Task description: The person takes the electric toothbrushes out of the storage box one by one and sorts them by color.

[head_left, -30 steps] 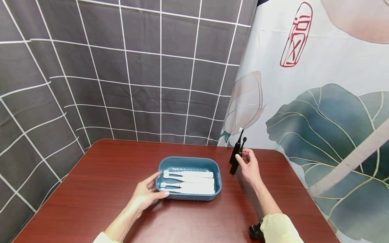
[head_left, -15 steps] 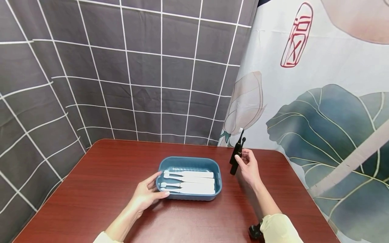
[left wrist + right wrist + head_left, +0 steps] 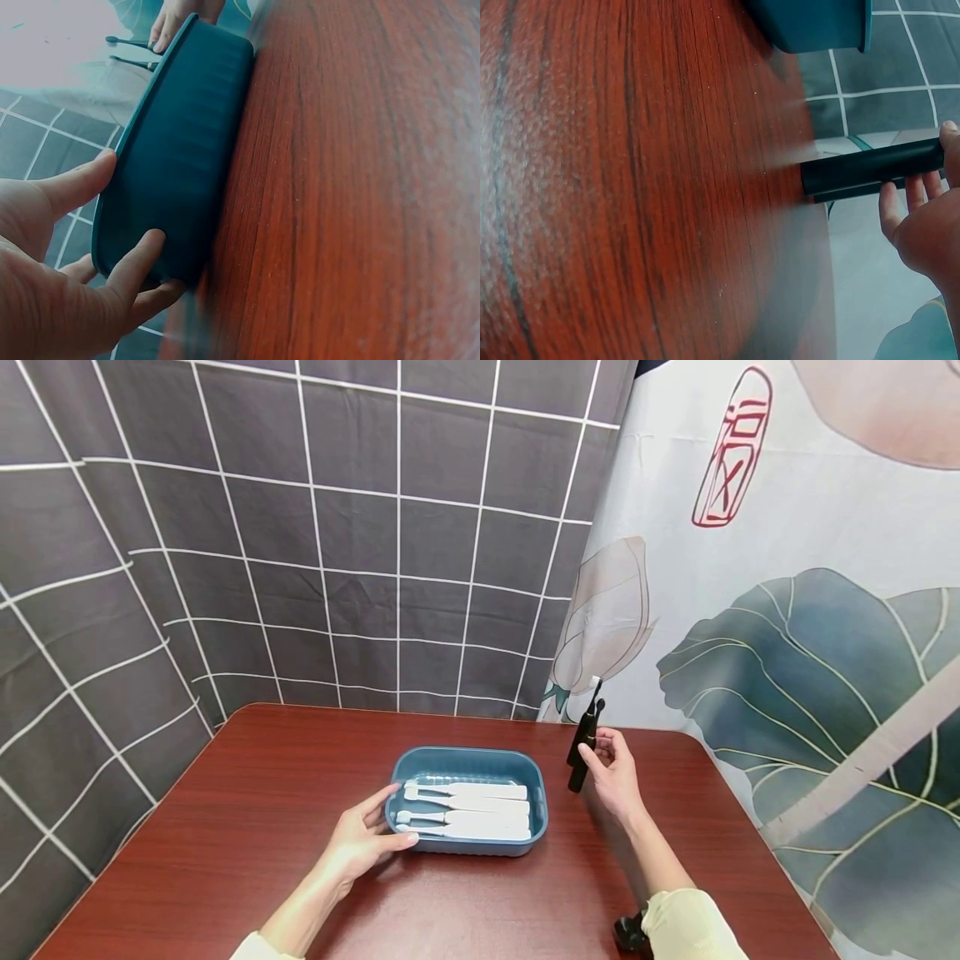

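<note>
- The basin [image 3: 465, 762] is gripped at its left end by the left hand [image 3: 356, 839], fingers spread, thumb on the near rim.
- The nearer black toothbrush [image 3: 579, 772] is pinched upright by the right hand [image 3: 618, 781].
- Just behind it, a second black toothbrush [image 3: 581, 732] is seen upright.
- Four white toothbrushes [image 3: 480, 814] are contained in the basin, on the tabletop [image 3: 300, 768].
</note>
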